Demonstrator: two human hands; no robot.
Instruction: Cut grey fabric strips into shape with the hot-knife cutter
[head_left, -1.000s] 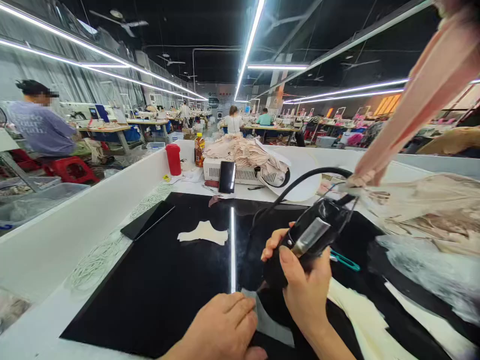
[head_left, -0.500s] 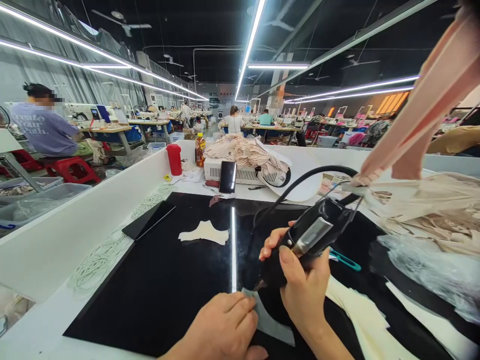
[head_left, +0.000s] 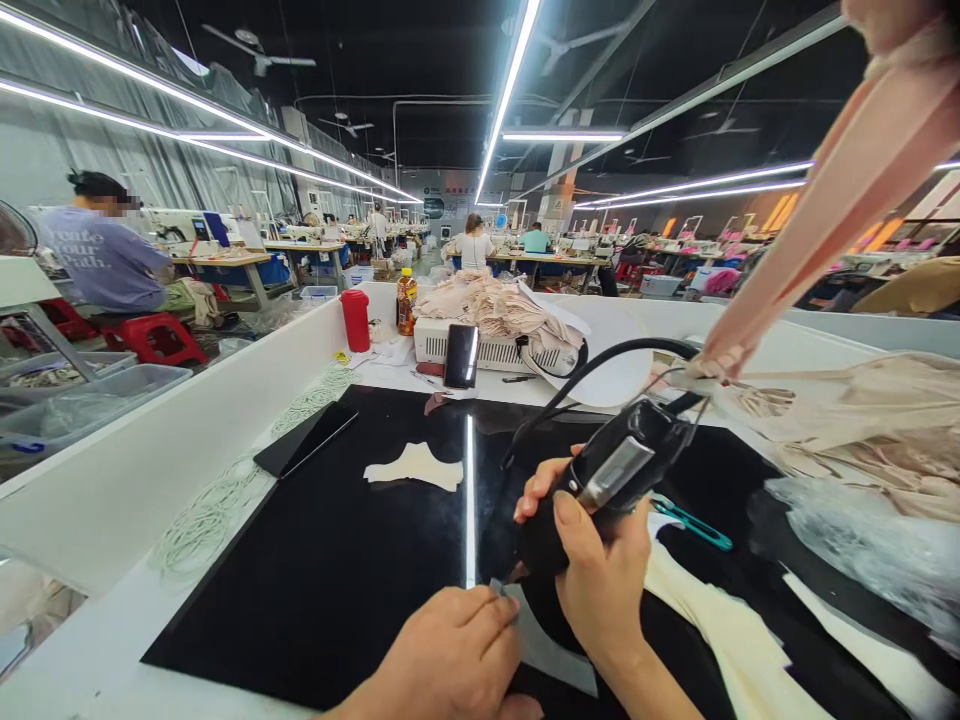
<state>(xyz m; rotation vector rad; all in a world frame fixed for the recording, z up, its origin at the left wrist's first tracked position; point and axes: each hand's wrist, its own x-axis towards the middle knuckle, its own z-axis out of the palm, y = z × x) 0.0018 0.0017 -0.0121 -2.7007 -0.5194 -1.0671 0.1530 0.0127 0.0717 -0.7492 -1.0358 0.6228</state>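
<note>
My right hand (head_left: 604, 590) is wrapped round a black hand-held corded tool (head_left: 649, 430), tilted with its lower end toward my left hand. From above, a pink fabric strip (head_left: 814, 220) is tied to the tool's cable end. My left hand (head_left: 454, 650) pinches the edge of a curved, thin grey piece (head_left: 551, 640), close to the tool's tip; the tip itself is mostly hidden. Both are over a shiny black board (head_left: 300, 570). A cream cut fabric piece (head_left: 416, 468) lies flat farther back. Right of my right hand are teal thread snips (head_left: 697, 527) and longer cream pieces (head_left: 731, 630).
A white box with vents (head_left: 495, 355) bears piled beige fabric (head_left: 499, 300); a phone (head_left: 460, 357) leans on it. A red cup (head_left: 355, 320) and bottle (head_left: 406, 300) stand left. Pale cord (head_left: 202, 520) lines the left side; plastic wrap (head_left: 870, 545) lies right. Co-workers sit beyond.
The view has shifted slightly. The pink strip hangs in a different shape, and the tool has moved a little left and down. Both hands keep their holds.
</note>
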